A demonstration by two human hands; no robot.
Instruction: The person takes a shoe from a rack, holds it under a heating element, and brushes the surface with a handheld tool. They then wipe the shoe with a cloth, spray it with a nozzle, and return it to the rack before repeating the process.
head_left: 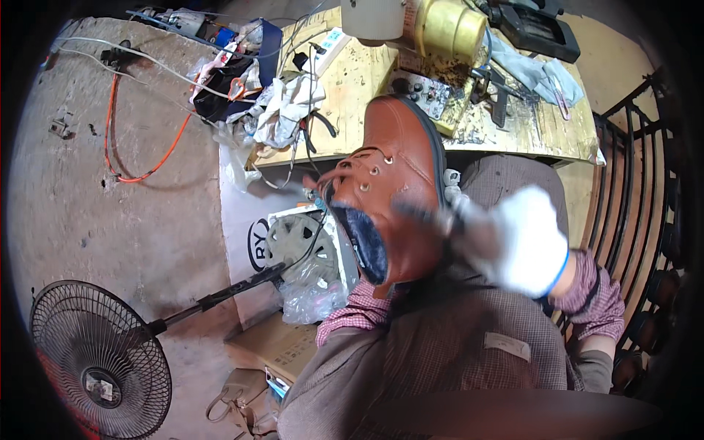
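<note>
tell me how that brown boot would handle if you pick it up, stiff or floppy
The boot looks fairly stiff: its leather upper holds shape with the left arm inside it. The thick dark sole probably makes it heavy for its size. The laces hang loose and would likely flop.

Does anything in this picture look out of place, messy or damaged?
Yes. The fan lies tipped over on the floor. The workbench is stained and cluttered with rags and tools. The boot looks intact; its laces hang loose. The gloved right hand is blurred.
</note>
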